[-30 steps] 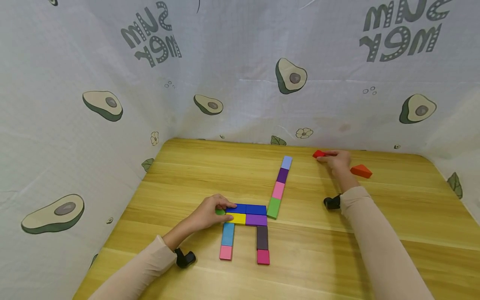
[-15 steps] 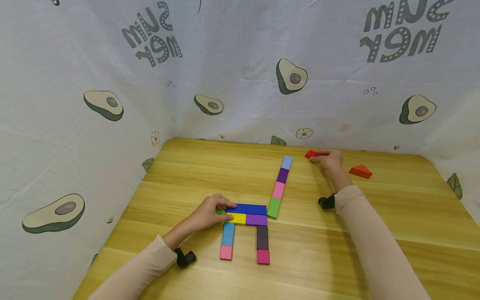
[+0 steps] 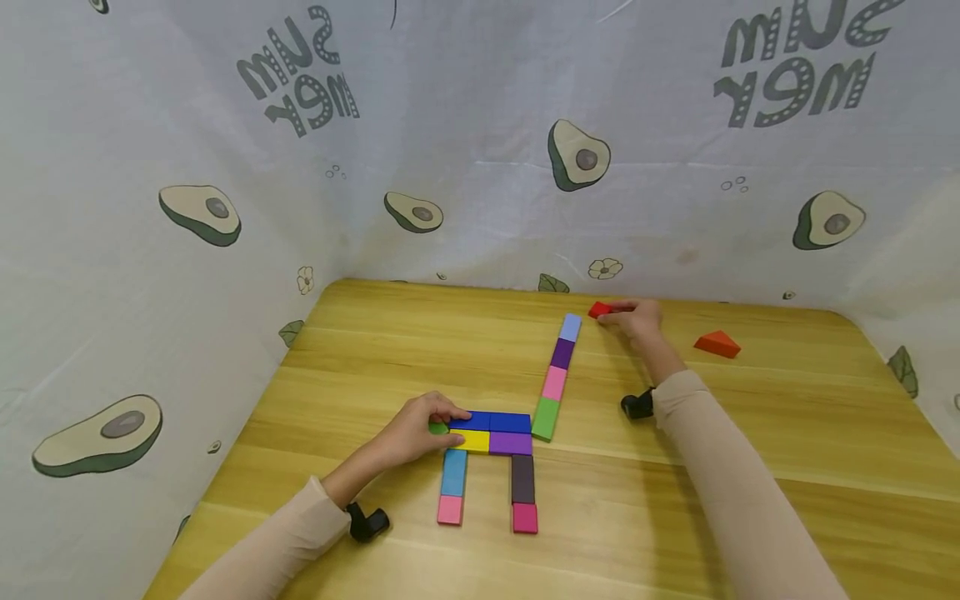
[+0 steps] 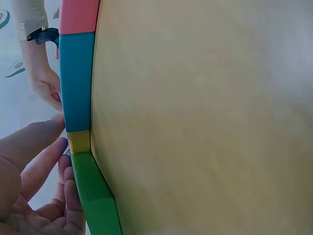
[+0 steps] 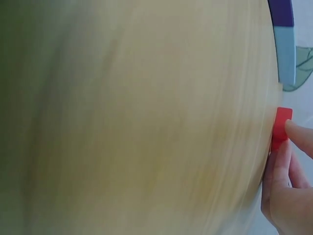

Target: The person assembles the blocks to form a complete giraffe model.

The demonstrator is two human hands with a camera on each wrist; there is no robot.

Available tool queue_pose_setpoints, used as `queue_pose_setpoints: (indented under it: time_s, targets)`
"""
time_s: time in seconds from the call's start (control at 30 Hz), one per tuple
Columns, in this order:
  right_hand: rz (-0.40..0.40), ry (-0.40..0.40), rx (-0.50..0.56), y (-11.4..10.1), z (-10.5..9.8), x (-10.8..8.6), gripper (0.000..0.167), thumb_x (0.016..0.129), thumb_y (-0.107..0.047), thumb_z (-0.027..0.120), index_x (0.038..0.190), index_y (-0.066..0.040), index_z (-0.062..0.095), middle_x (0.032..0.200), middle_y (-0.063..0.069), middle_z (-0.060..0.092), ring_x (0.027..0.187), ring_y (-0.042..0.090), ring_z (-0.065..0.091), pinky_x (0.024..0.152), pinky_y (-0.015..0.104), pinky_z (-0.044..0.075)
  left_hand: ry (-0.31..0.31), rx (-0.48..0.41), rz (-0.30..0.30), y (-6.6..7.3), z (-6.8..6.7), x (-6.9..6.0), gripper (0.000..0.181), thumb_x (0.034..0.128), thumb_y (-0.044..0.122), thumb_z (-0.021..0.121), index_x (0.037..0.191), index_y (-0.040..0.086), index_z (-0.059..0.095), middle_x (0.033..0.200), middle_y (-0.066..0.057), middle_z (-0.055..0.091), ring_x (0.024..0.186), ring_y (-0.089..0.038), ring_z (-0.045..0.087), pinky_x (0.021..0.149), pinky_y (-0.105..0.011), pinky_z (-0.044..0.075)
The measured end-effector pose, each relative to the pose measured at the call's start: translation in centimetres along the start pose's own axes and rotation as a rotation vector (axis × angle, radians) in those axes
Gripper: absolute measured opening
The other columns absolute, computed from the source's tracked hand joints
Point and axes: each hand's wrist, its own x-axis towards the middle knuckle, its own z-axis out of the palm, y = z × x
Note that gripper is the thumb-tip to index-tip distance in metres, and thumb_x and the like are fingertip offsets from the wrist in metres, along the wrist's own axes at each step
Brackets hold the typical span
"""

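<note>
My right hand [image 3: 636, 321] pinches a small red block [image 3: 600, 310] between thumb and fingers near the table's back edge. In the right wrist view the red block [image 5: 281, 125] is close to the light blue block [image 5: 285, 54], with a gap between them. My left hand [image 3: 416, 427] rests its thumb on the yellow block [image 3: 474, 442] and a fingertip on the left dark blue block [image 3: 472, 420]. A green block [image 3: 438, 428] is partly hidden under that hand; its side [image 4: 95, 196] shows in the left wrist view.
A purple block [image 3: 510, 443] and another dark blue block [image 3: 510, 423] continue the body. Two legs of blocks [image 3: 453, 473] [image 3: 523, 479] extend toward me. A slanting row [image 3: 554, 383] rises at right. An orange triangular block [image 3: 717, 344] lies right on the wooden table [image 3: 375, 358]; patterned cloth surrounds it.
My right hand has moved left with the red block, closer to the top of the slanting row. My left hand has stayed on the blocks.
</note>
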Motion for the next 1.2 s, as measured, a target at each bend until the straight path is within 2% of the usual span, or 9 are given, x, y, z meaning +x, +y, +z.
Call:
queue_pose_setpoints:
  time_s: [0.27, 0.4, 0.57, 1.2]
  targets:
    - [-0.051, -0.020, 0.013, -0.6, 1.3, -0.2, 0.043, 0.086, 0.000, 0.076, 0.126, 0.012, 0.062, 0.132, 0.026, 0.054, 0.121, 0.032, 0.046, 0.088, 0.025, 0.047, 0.003, -0.001, 0.005, 0.2, -0.1, 0.1, 0.027, 0.0887, 0.015, 0.078, 0.114, 0.008, 0.076, 0.101, -0.001, 0.063, 0.092, -0.016, 0.055, 0.085, -0.036, 0.051]
    - [-0.057, -0.018, 0.007, -0.6, 1.7, 0.0, 0.040, 0.089, -0.002, 0.073, 0.125, 0.012, 0.063, 0.133, 0.026, 0.054, 0.124, 0.034, 0.045, 0.098, 0.034, 0.046, 0.000, -0.001, 0.004, 0.1, -0.1, 0.1, 0.027, 0.0885, 0.015, 0.078, 0.114, 0.008, 0.076, 0.101, -0.001, 0.063, 0.092, -0.016, 0.054, 0.085, -0.036, 0.051]
    - [-0.054, -0.003, 0.007, -0.6, 1.9, 0.0, 0.037, 0.090, -0.001, 0.071, 0.124, 0.013, 0.063, 0.135, 0.028, 0.052, 0.128, 0.037, 0.042, 0.109, 0.042, 0.038, 0.002, -0.001, 0.007, 0.1, -0.1, 0.0, 0.027, 0.0883, 0.015, 0.078, 0.114, 0.008, 0.076, 0.100, -0.001, 0.063, 0.091, -0.017, 0.054, 0.085, -0.035, 0.051]
    - [-0.041, 0.001, 0.024, -0.8, 2.5, 0.0, 0.037, 0.088, 0.001, 0.072, 0.123, 0.013, 0.064, 0.136, 0.028, 0.052, 0.130, 0.037, 0.042, 0.110, 0.042, 0.037, -0.006, -0.002, 0.006, 0.1, 0.0, 0.0, 0.027, 0.0887, 0.014, 0.078, 0.115, 0.007, 0.075, 0.101, -0.002, 0.063, 0.092, -0.017, 0.055, 0.085, -0.036, 0.052]
